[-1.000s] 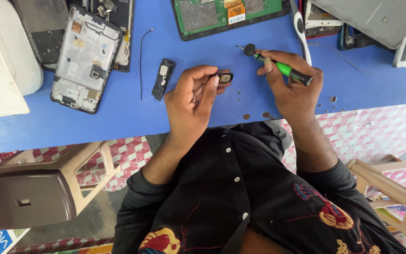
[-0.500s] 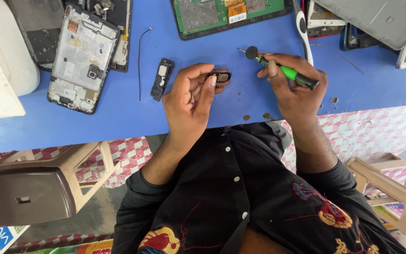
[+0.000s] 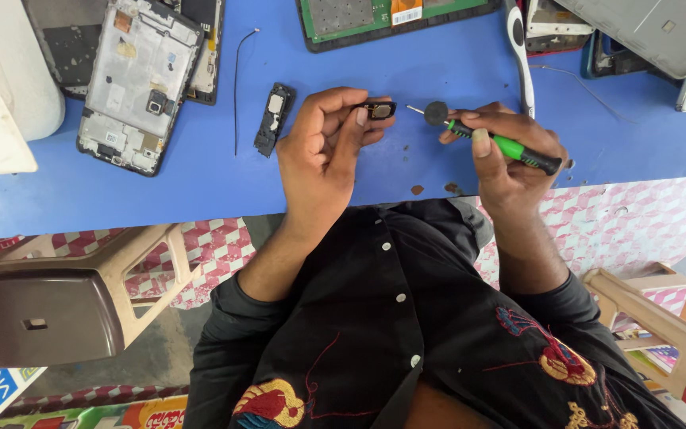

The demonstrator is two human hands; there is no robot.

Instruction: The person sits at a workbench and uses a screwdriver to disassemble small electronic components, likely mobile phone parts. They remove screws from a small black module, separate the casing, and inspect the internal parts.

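Screwdriver (image 3: 502,144), green-black handle, right hand (image 3: 510,155); left hand (image 3: 323,139) pinches small black part (image 3: 380,110).

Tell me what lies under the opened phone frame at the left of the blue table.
Under the opened phone frame a second dark phone body sticks out at its right edge. The blue table shows around both. What lies beneath its middle is covered.

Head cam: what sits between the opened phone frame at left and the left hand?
In the head view, a thin black wire and a small black module lie on the blue table between the phone frame and the left hand.
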